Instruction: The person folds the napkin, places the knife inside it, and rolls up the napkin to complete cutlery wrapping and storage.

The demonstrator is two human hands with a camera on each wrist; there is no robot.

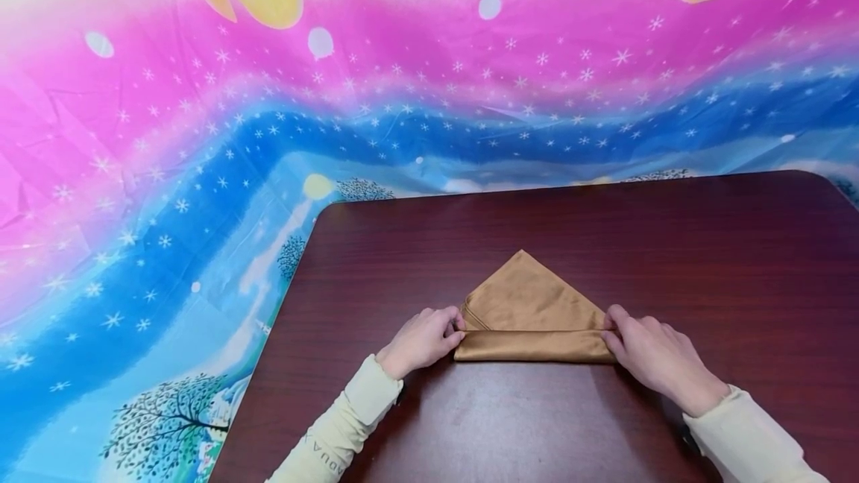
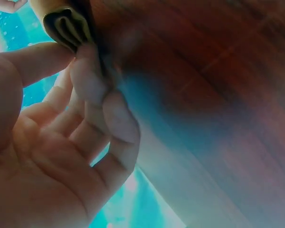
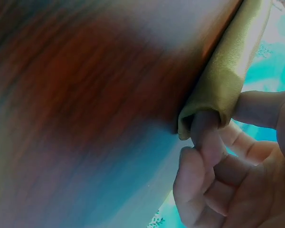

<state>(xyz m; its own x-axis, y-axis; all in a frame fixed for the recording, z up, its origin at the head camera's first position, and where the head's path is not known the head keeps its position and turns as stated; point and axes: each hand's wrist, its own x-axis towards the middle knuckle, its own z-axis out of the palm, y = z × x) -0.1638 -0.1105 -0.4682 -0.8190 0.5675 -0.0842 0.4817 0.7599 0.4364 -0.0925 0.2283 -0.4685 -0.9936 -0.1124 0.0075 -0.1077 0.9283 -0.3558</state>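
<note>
A golden-brown satin cloth (image 1: 537,297) lies on the table, its far part a triangle pointing away from me. Along its near side runs a flat rolled band (image 1: 537,346). My left hand (image 1: 424,339) pinches the band's left end between thumb and fingers. At the opposite end my right hand (image 1: 654,352) pinches the band too. Layered folds show at the cloth's end (image 2: 66,26) in the left wrist view, beside the thumb and fingertips. In the right wrist view a finger sits inside the open end of the rolled cloth (image 3: 218,76), with the thumb against its outside.
The dark reddish-brown table (image 1: 725,259) has rounded far corners and a left edge slanting toward me. Behind and to the left of it hangs a pink and blue printed backdrop (image 1: 429,95) with snowflakes and trees.
</note>
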